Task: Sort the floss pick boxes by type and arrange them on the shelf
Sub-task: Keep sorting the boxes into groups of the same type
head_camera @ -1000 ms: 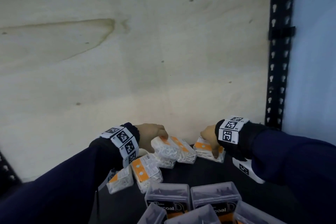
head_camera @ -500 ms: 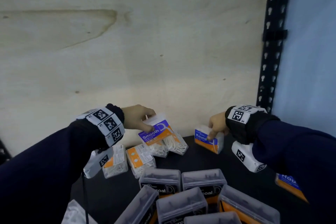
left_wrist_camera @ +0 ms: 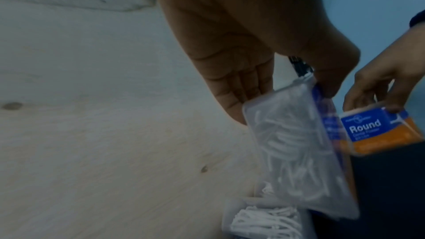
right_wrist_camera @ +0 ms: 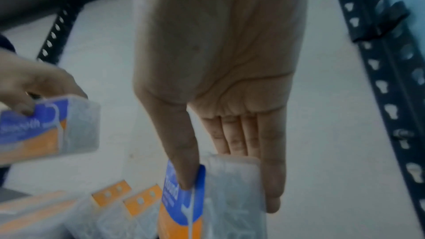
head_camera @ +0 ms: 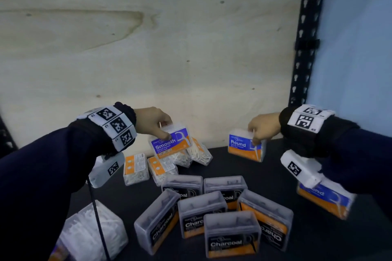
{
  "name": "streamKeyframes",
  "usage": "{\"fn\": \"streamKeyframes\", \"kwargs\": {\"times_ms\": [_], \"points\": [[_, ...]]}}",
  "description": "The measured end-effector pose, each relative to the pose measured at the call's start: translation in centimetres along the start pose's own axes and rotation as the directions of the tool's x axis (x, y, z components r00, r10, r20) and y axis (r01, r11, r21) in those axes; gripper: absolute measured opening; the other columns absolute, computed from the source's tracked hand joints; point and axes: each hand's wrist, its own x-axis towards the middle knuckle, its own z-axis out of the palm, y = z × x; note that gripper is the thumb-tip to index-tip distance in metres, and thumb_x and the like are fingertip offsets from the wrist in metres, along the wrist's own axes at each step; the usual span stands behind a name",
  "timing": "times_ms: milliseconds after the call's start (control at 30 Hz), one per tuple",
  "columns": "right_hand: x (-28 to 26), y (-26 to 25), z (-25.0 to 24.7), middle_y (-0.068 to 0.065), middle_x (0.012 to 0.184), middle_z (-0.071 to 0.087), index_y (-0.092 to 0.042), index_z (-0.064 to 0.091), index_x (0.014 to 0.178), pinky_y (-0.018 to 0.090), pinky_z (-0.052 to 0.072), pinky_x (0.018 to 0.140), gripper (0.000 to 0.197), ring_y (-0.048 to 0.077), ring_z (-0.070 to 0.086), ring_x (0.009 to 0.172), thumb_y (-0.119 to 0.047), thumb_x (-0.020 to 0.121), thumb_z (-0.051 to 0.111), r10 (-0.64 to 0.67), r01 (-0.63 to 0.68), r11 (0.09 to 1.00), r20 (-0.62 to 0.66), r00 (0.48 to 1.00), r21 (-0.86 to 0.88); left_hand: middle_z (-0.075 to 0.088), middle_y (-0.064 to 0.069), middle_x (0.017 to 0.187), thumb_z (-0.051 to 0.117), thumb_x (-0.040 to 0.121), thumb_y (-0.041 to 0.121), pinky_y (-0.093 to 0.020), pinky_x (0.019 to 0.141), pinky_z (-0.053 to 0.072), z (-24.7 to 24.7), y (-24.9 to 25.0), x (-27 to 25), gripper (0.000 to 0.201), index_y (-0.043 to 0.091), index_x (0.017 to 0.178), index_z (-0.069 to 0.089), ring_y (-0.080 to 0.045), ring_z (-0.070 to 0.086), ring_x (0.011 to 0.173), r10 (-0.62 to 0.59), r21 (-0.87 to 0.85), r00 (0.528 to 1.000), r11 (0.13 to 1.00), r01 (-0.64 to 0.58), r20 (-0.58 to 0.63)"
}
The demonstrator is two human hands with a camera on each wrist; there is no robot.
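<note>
My left hand [head_camera: 156,126] pinches the top of a clear "Smooth" floss pick box [head_camera: 170,143] with a blue and orange label, tilted above other white-pick boxes [head_camera: 162,168] at the back of the dark shelf [head_camera: 318,239]. In the left wrist view the Smooth box [left_wrist_camera: 296,150] hangs from fingers and thumb. My right hand [head_camera: 262,128] grips a "Round" box [head_camera: 246,147] by its top, upright near the back wall; in the right wrist view thumb and fingers clamp the Round box [right_wrist_camera: 220,199].
Several grey "Charcoal" boxes [head_camera: 231,235] lie jumbled at the shelf's front centre. Another Round box [head_camera: 324,199] lies at the right under my forearm. A clear box of white picks [head_camera: 91,233] sits front left. The plywood back wall [head_camera: 169,48] and a black slotted upright [head_camera: 305,38] bound the shelf.
Both hands have lifted and turned their boxes so the labels face me. The left hand raised the Smooth box off the pile; the right stood the Round box upright.
</note>
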Motion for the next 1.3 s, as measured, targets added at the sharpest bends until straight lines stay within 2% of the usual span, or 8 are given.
{"fn": "streamKeyframes", "kwargs": {"times_ms": [133,333,433,633,867,1067,1200,1300], "points": [[-5.1,1.2,-1.1,0.014,0.105,0.065,0.001,0.06,0.117,0.015,0.039,0.057,0.035,0.016,0.053,0.076,-0.021,0.089,0.057,-0.026,0.029,0.998,-0.06,0.998,0.056,0.065,-0.011,0.117,0.059,0.089,0.027,0.003,0.055,0.038,-0.1,1.6,-0.5,0.039,0.004,0.12,0.056,-0.015,0.052,0.086,0.029,-0.003,0.999,1.0,-0.029,-0.029],[-11.2,2.8,-0.1,0.013,0.114,0.067,-0.002,0.059,0.116,0.029,0.053,0.082,0.034,0.026,0.064,0.1,-0.022,0.089,0.058,-0.017,0.021,0.994,-0.04,0.999,0.104,0.062,-0.005,0.099,0.06,0.088,0.029,0.002,0.053,0.037,-0.5,5.6,-0.2,0.04,0.004,0.119,0.057,-0.016,0.051,0.084,0.087,0.002,0.996,0.996,-0.087,-0.037],[-13.2,3.5,1.6,0.012,0.112,0.068,-0.004,0.059,0.116,0.029,0.053,0.082,0.035,0.021,0.063,0.092,-0.024,0.088,0.059,0.009,-0.007,0.992,-0.02,1.0,0.124,0.057,0.001,0.091,0.062,0.081,0.042,0.001,0.054,0.037,-0.4,7.7,-0.1,0.052,0.004,0.116,0.059,-0.015,0.052,0.082,0.118,0.001,0.993,0.993,-0.118,-0.007],[-14.5,4.1,6.9,0.012,0.124,0.063,-0.005,0.055,0.124,0.023,0.044,0.068,0.041,0.023,0.062,0.108,-0.025,0.088,0.057,0.111,-0.113,0.993,0.029,0.993,0.042,0.058,0.0,0.092,0.059,0.076,0.045,0.001,0.053,0.037,0.0,10.2,0.0,0.058,0.001,0.115,0.059,-0.016,0.052,0.081,0.155,0.01,0.988,0.988,-0.156,0.024],[-14.5,3.6,10.3,0.009,0.135,0.05,-0.014,0.041,0.133,0.031,0.047,0.087,0.048,0.024,0.054,0.119,-0.029,0.09,0.054,0.157,-0.159,0.987,-0.063,0.986,-0.02,0.058,-0.001,0.09,0.06,0.078,0.042,0.001,0.052,0.038,0.1,10.8,-0.4,0.054,0.001,0.114,0.059,-0.006,0.05,0.067,0.192,0.012,0.981,0.981,-0.192,0.027],[-16.9,-2.2,9.7,-0.003,0.134,0.049,-0.022,0.043,0.135,0.027,0.042,0.095,0.043,0.016,0.05,0.122,-0.033,0.094,0.046,-0.096,0.138,0.982,-0.293,0.951,0.126,0.058,0.001,0.092,0.062,0.087,0.03,0.001,0.056,0.039,0.1,9.6,-3.2,0.039,0.004,0.117,0.058,-0.005,0.05,0.07,0.187,0.04,0.982,0.982,-0.185,-0.036],[-17.7,-8.6,10.4,-0.007,0.135,0.049,-0.026,0.044,0.134,0.025,0.036,0.103,0.043,0.012,0.045,0.126,-0.036,0.092,0.047,-0.297,0.39,0.894,-0.363,0.883,0.218,0.067,-0.006,0.096,0.061,0.075,0.044,0.0,0.056,0.038,0.2,7.9,-7.7,0.055,0.006,0.114,0.06,-0.005,0.051,0.068,0.151,0.032,0.984,0.988,-0.148,-0.091],[-17.5,-13.4,11.6,-0.009,0.141,0.042,-0.026,0.039,0.137,0.022,0.03,0.107,0.045,0.008,0.036,0.132,-0.037,0.094,0.045,-0.433,0.54,0.808,-0.384,0.816,0.237,0.069,-0.006,0.096,0.065,0.081,0.035,-0.004,0.055,0.038,0.1,5.9,-11.9,0.042,0.008,0.113,0.061,-0.012,0.053,0.075,0.058,0.062,0.989,0.997,-0.05,-0.135]]}}
